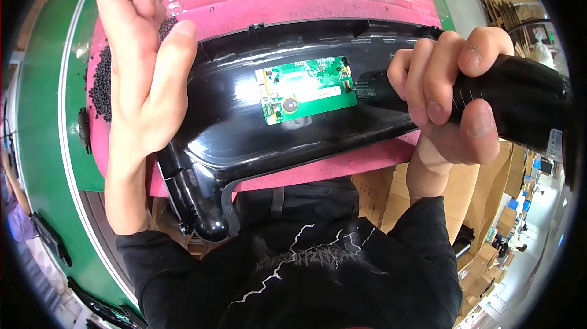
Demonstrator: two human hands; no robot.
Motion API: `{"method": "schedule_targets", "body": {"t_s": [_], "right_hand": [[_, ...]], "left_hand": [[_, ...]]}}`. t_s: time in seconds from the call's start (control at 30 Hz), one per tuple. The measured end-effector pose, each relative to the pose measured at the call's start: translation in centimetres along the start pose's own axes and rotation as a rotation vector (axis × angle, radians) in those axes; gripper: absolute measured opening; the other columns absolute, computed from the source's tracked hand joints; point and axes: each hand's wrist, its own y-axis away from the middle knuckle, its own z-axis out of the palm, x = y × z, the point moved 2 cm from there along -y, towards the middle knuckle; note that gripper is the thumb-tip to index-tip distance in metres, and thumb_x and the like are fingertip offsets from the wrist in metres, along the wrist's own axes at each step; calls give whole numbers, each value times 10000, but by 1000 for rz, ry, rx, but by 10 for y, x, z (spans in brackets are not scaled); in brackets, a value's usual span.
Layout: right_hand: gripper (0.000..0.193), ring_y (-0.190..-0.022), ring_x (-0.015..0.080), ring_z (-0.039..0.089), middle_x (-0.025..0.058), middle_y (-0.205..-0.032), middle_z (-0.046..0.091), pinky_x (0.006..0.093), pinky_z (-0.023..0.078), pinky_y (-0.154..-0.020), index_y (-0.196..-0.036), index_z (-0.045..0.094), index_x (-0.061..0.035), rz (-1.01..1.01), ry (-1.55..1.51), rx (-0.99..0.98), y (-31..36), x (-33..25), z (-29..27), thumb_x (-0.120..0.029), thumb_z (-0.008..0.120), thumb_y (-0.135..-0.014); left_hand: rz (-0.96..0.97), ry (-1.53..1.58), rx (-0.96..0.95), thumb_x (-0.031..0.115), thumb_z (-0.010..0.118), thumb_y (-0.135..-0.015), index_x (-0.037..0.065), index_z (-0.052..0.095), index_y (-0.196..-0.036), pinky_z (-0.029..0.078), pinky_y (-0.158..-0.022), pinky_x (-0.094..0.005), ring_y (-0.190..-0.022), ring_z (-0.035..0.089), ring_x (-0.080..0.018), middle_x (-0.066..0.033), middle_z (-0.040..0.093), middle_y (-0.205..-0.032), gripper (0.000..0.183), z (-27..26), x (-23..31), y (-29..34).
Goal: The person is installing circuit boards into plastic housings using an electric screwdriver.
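Beside the left hand (143, 66) lies the green circuit board (306, 89).

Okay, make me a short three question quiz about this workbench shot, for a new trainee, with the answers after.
1. True or false: the right hand grips a black cylindrical power screwdriver.
2. What small green rectangular part sits on the glossy black plastic housing?
3. The heap of small black screws lies on: A) the pink foam pad B) a cardboard box C) the housing.

Key: 1 true. 2 the green circuit board. 3 A. The left hand rests on the housing's left end.
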Motion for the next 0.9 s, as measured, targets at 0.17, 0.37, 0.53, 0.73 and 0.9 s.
{"method": "schedule_targets", "body": {"t_s": [0.17, 0.37, 0.53, 0.73, 0.9], "right_hand": [[329, -507, 91, 440, -20, -654, 486, 277, 361, -545, -1078, 472, -127, 13, -47, -40, 2, -5, -3, -285, 632, -839], [331, -510, 104, 432, -12, -651, 482, 293, 359, -556, -1074, 469, -122, 36, -10, -1, 2, 4, 5, -293, 629, -839], [328, -514, 105, 434, -13, -651, 479, 290, 347, -557, -1066, 481, -120, 1, -80, -88, -2, 4, 3, -283, 640, -830], [289, -586, 91, 490, -33, -715, 529, 281, 356, -689, -1100, 521, -130, -109, -499, -95, -3, 3, 27, -244, 662, -875], [383, -615, 65, 515, -66, -733, 542, 281, 326, -773, -1129, 528, -138, -232, -536, -49, -1, 8, 48, -276, 737, -839]], "left_hand": [[-10, 102, -25, -49, 508, -879, 38, 352, -1237, 312, -950, -274, -1072, 402, -148, -115, 444, -1231, 400, 6, 2, -1], [30, -145, -119, -20, 557, -870, 29, 468, -1174, 339, -900, -261, -1009, 451, -142, -53, 516, -1134, 321, 3, 11, -1], [142, -250, -246, -25, 614, -810, 1, 562, -1060, 408, -896, -310, -977, 554, -203, -91, 598, -1034, 257, -5, 16, -5], [215, -101, -469, 164, 825, -673, 17, 674, -912, 513, -715, -352, -791, 629, -250, -86, 669, -847, 319, 8, 24, 4], [226, -27, -505, 101, 801, -688, 16, 664, -874, 517, -669, -354, -757, 636, -254, -83, 656, -801, 246, 11, 22, 13]]}}
